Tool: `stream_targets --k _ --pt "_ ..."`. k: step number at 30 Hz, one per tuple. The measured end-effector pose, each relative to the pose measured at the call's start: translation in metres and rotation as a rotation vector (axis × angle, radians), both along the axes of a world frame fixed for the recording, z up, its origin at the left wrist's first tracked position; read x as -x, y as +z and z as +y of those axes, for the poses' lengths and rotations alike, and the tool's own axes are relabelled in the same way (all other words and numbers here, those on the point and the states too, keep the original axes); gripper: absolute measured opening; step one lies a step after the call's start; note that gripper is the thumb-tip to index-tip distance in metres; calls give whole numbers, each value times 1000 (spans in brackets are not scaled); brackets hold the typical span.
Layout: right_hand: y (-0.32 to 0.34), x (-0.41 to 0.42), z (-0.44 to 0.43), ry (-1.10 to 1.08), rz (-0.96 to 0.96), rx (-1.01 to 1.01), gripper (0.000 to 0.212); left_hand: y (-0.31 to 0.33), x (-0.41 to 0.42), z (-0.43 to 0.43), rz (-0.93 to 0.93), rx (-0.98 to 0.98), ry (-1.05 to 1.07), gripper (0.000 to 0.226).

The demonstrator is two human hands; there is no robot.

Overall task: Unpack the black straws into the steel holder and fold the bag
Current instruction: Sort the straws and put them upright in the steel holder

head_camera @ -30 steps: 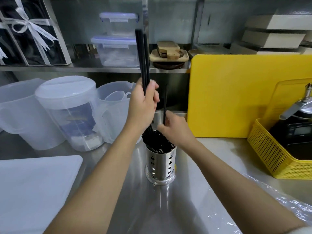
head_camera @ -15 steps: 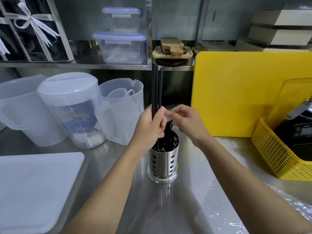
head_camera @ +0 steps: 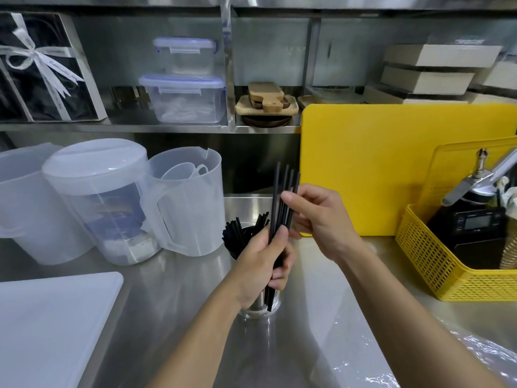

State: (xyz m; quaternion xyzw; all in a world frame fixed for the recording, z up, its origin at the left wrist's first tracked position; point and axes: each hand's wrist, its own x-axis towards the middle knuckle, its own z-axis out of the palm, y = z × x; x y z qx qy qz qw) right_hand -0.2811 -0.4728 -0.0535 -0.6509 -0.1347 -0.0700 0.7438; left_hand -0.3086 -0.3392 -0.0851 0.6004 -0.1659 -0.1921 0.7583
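L hand (head_camera: pixel 260 264): fist round black straws (head_camera: pixel 281 191).
R hand (head_camera: pixel 321 219): pinches them higher up.
Tip: square ends, drop upright into steel holder (head_camera: pixel 247 310).

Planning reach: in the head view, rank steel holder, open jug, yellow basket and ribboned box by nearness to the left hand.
From the left hand, which grips black straws:
1. steel holder, just beneath it.
2. open jug, to its left.
3. yellow basket, far right.
4. ribboned box, upper-left shelf.

The holder (head_camera: pixel 249 310) stands on the counter (head_camera: pixel 173 289), straws (head_camera: pixel 237 233) in it. Jugs (head_camera: pixel 95 203) stand left of it, a basket (head_camera: pixel 436 264) right.
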Motion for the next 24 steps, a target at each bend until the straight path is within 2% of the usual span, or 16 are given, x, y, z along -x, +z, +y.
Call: stream_targets --k 9,12,17,21,24 --pt "-18 7 1 -9 58 0 14 -21 6 3 88 94 -12 30" --pt "-20 7 1 -26 67 9 29 -24 8 3 104 90 -21 30" --pt "-22 9 1 -13 77 19 7 -26 9 4 117 81 -21 29" --pt "-22 10 2 7 94 59 28 -29 10 3 149 93 -41 28" --pt "-26 10 2 33 115 58 24 -31 11 4 174 111 -60 28"
